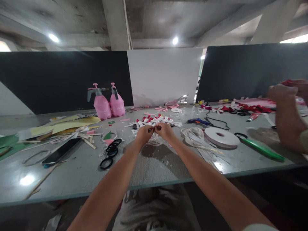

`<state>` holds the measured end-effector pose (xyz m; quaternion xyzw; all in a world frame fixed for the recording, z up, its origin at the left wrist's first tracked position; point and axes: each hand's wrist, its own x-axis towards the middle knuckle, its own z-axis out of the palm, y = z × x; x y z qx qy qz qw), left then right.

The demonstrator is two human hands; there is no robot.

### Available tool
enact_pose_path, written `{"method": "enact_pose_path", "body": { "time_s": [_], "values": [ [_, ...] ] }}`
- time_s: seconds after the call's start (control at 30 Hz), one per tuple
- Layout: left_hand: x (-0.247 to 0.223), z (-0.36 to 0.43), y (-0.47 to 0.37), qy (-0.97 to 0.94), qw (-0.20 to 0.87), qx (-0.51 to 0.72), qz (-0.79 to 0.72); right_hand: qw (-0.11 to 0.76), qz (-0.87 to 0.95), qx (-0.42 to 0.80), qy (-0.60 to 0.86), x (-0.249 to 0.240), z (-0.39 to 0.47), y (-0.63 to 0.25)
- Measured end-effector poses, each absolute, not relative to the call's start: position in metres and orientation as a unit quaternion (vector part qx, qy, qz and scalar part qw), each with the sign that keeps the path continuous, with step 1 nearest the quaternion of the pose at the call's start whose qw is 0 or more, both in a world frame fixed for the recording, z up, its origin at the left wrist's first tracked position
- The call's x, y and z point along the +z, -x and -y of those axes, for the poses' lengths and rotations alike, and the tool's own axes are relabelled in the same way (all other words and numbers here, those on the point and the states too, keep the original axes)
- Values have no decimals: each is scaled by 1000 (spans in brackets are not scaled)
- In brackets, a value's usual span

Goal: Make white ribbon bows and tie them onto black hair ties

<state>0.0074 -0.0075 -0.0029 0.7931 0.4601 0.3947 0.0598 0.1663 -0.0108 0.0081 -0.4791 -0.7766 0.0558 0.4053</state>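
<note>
My left hand (144,134) and my right hand (165,131) meet at the middle of the table, fingertips pinched close together. Between them is a small dark thing, too small to make out. Just behind my hands lies a pile of white and red ribbon bows (156,120). A loop of sheer ribbon (154,141) shows below my fingers. Right of my right hand are a loose coil of printed white ribbon (192,134) and a white ribbon spool (222,137). Several black rings (113,149) lie left of my left hand.
Two pink spray bottles (102,106) stand at the back left. A phone (62,151) and yellow paper (74,124) lie left. On the right are a blue glue gun (198,121), a green object (263,148) and another person's hands (282,93) holding something red.
</note>
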Motion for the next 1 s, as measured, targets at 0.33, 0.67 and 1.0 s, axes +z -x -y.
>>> {"method": "enact_pose_path", "body": {
  "time_s": [0.33,0.67,1.0],
  "values": [
    [-4,9,-5,-814,31,349,-463,327,806,-7,494,6,10,-164],
    [-8,5,-6,-827,51,342,-444,314,814,-7,489,3,5,-168],
    [-5,4,-1,-796,128,400,-436,421,801,124,406,6,3,-179]
  ]
}}
